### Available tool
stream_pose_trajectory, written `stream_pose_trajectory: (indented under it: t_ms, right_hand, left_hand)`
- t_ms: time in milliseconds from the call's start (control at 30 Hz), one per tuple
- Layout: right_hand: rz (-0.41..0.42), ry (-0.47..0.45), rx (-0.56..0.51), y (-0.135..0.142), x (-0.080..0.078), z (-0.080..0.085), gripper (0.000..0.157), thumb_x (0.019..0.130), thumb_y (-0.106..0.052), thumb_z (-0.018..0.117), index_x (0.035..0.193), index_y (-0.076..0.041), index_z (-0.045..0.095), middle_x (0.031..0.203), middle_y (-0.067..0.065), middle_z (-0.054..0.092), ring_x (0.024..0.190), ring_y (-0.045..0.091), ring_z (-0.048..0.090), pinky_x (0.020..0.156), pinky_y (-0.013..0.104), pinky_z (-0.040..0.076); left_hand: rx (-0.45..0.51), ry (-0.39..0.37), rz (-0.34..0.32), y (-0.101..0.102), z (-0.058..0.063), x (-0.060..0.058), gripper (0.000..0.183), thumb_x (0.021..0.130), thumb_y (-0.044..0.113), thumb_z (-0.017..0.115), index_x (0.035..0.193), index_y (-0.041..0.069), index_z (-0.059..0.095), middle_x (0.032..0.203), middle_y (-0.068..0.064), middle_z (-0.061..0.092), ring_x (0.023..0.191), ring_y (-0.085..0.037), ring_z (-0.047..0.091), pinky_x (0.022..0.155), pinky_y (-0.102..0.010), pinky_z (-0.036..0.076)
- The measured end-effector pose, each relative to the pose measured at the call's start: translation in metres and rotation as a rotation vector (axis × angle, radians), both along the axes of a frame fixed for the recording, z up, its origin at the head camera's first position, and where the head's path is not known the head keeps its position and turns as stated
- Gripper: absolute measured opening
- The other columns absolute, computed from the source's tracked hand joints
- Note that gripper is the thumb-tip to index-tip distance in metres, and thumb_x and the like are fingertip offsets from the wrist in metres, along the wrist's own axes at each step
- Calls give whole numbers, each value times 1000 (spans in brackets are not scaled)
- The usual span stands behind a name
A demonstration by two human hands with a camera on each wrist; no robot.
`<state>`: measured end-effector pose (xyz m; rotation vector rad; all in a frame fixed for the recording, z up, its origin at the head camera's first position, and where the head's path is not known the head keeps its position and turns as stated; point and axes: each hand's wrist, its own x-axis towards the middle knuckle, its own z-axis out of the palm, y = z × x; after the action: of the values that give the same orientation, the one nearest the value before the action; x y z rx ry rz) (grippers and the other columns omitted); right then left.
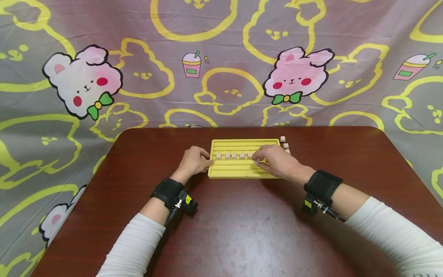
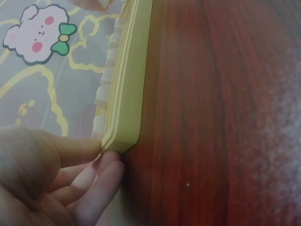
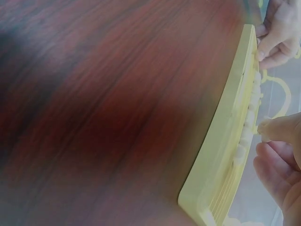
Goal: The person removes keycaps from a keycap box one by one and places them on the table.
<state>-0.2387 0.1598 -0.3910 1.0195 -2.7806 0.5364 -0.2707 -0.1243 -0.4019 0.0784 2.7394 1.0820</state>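
Note:
A shallow yellow ribbed tray (image 1: 225,174) lies on the table. My left hand (image 1: 194,160) pinches its left end between thumb and fingers; the left wrist view has the thumb (image 2: 77,149) on the rim and fingertips against the outer wall. Across the tray's middle runs a row of several small off-white blocks (image 1: 233,156) with dark marks on top. Over the right part of the tray, my right hand (image 1: 278,161) pinches another small white block (image 3: 265,137) between thumb and fingertips, near the right end of that row. The fingers mostly hide this block.
More small white blocks (image 1: 282,139) stand on the table just past the tray's right end, partly behind my right hand. The dark red-brown table (image 1: 228,223) reaches back to a patterned cloth (image 1: 221,54) hanging behind it.

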Motion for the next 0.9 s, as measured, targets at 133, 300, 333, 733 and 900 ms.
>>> stream_pose_trajectory:
  t_ms: [133, 300, 333, 733, 900]
  right_hand:
    - [-25, -9, 8, 6, 2, 0, 20, 83, -12, 71, 104, -10, 73, 102, 3, 71, 96, 16, 65, 82, 34, 53]
    - [-38, -13, 7, 14, 3, 0, 22, 83, -12, 72, 104, -9, 73, 102, 3, 71, 94, 15, 65, 81, 34, 54]
    - [-37, -10, 9, 15, 4, 0, 21, 83, -11, 72, 104, -9, 73, 101, 3, 71, 94, 15, 65, 81, 34, 54]
    - [-60, -13, 25, 27, 10, 0, 19, 81, -12, 74, 100, -10, 73, 97, 1, 69, 89, 12, 61, 79, 34, 52]
    - [-66, -12, 36, 32, 12, -1, 19, 82, -12, 73, 101, -10, 73, 98, 2, 70, 92, 14, 62, 80, 35, 52]
  left_hand:
    - [0, 1, -6, 0, -1, 0, 33, 84, 19, 71, 110, -1, 67, 83, -13, 72, 61, -14, 67, 58, -28, 55]
    - [-4, 4, -6, 0, -2, -2, 33, 84, 19, 71, 110, -1, 67, 83, -13, 72, 61, -14, 67, 58, -27, 55]
    - [-6, 4, -5, 0, -1, -2, 33, 84, 19, 71, 110, -1, 67, 83, -12, 72, 61, -14, 67, 58, -27, 55]
    - [-5, 8, -1, 0, -1, -2, 33, 84, 19, 71, 110, -1, 67, 84, -12, 72, 62, -14, 67, 58, -27, 55]
    - [-4, 5, -4, -1, -2, -3, 33, 84, 19, 71, 110, -1, 67, 83, -12, 72, 61, -14, 67, 58, -27, 55]
